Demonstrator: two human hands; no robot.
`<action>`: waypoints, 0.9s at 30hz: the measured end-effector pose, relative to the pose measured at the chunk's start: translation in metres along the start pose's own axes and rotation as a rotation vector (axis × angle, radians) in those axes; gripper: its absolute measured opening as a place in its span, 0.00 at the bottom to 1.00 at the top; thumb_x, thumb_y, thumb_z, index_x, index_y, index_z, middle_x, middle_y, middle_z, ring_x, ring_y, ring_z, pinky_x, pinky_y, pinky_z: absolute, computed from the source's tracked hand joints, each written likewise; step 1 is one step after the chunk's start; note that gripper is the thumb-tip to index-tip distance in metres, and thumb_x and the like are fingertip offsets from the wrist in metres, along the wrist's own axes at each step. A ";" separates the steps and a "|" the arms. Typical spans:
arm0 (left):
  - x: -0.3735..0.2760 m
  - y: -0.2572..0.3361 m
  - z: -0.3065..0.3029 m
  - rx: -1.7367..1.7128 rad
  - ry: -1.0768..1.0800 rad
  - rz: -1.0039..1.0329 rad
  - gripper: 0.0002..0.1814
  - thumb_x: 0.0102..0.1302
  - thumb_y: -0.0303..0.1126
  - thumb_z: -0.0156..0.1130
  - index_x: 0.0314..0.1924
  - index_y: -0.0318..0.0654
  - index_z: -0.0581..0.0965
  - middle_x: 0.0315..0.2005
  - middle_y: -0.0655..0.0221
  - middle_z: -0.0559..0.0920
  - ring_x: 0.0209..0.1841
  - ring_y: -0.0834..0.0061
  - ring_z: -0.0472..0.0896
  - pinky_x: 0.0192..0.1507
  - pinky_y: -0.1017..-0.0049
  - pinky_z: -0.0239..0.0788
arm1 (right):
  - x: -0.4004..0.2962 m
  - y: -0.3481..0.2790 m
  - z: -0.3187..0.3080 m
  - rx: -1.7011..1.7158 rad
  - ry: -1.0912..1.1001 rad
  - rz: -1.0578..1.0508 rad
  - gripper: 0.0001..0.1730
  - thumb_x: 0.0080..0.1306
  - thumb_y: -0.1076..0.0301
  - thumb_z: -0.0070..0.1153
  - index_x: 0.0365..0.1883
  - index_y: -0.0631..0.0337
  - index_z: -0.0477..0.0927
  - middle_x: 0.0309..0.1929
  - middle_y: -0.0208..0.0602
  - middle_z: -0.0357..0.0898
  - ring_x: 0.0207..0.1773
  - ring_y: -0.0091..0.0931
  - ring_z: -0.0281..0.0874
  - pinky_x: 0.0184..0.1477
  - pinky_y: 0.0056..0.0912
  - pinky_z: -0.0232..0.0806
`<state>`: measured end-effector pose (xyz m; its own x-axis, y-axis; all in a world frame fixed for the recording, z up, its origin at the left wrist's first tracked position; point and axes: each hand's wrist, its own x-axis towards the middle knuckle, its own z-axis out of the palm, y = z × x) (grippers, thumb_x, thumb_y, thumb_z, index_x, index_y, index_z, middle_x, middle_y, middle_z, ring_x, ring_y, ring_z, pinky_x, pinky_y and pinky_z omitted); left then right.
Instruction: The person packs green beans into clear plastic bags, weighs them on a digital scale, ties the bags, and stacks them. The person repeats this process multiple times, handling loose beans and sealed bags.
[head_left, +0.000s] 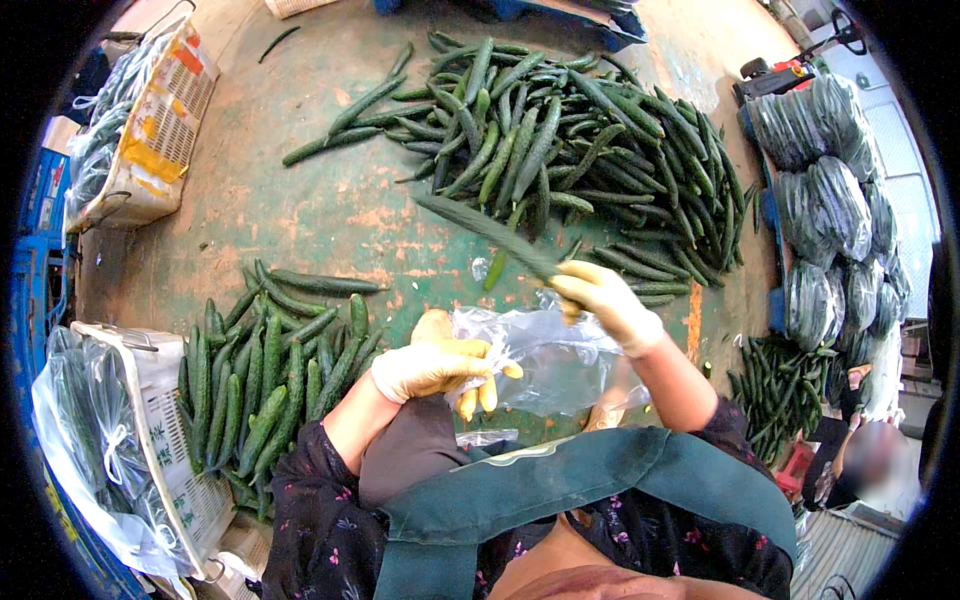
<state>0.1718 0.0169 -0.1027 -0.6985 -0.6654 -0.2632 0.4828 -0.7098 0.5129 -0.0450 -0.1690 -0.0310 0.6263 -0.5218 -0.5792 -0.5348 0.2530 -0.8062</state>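
My left hand (439, 364), in a pale yellowish glove, grips the gathered edge of a clear plastic bag (570, 367) in front of my lap. The bag spreads out to the right and looks empty. In my gloved right hand (607, 304) is one long dark green cucumber (487, 232), held by its near end and slightly blurred. Its far end points up and left toward a large heap of cucumbers (555, 142) on the floor. A second pile of cucumbers (262, 382) lies to the left of my left hand.
At left stand two plastic crates, a lower one (161, 405) and an upper one (184, 97), holding bagged cucumbers. Stacked bagged cucumbers (817, 202) sit at right beside a pallet jack (780, 71). Another person (847, 457) is at lower right, near a smaller cucumber pile (784, 382).
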 end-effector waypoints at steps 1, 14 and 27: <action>0.002 -0.001 -0.001 -0.003 -0.022 -0.021 0.30 0.75 0.46 0.56 0.67 0.30 0.70 0.36 0.56 0.87 0.30 0.71 0.86 0.34 0.76 0.80 | 0.018 -0.011 0.016 -0.015 -0.128 -0.022 0.23 0.73 0.56 0.56 0.55 0.67 0.80 0.29 0.24 0.73 0.30 0.17 0.69 0.35 0.23 0.64; -0.024 -0.001 -0.007 0.066 0.182 0.090 0.25 0.77 0.42 0.53 0.66 0.33 0.71 0.36 0.58 0.86 0.27 0.72 0.84 0.32 0.78 0.77 | 0.164 -0.035 0.117 -0.493 -0.058 -0.420 0.26 0.67 0.53 0.61 0.57 0.62 0.81 0.56 0.47 0.82 0.56 0.33 0.82 0.60 0.33 0.71; -0.029 0.001 -0.019 -0.037 0.099 0.074 0.29 0.78 0.42 0.51 0.73 0.36 0.62 0.40 0.55 0.86 0.29 0.69 0.86 0.33 0.75 0.78 | 0.292 0.095 -0.031 0.359 0.437 0.046 0.16 0.67 0.58 0.65 0.46 0.57 0.77 0.30 0.29 0.81 0.26 0.24 0.76 0.24 0.25 0.65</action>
<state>0.2029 0.0311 -0.1105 -0.6053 -0.7347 -0.3063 0.5517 -0.6647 0.5038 0.0692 -0.3226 -0.2725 0.2732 -0.7729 -0.5728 -0.2823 0.5048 -0.8158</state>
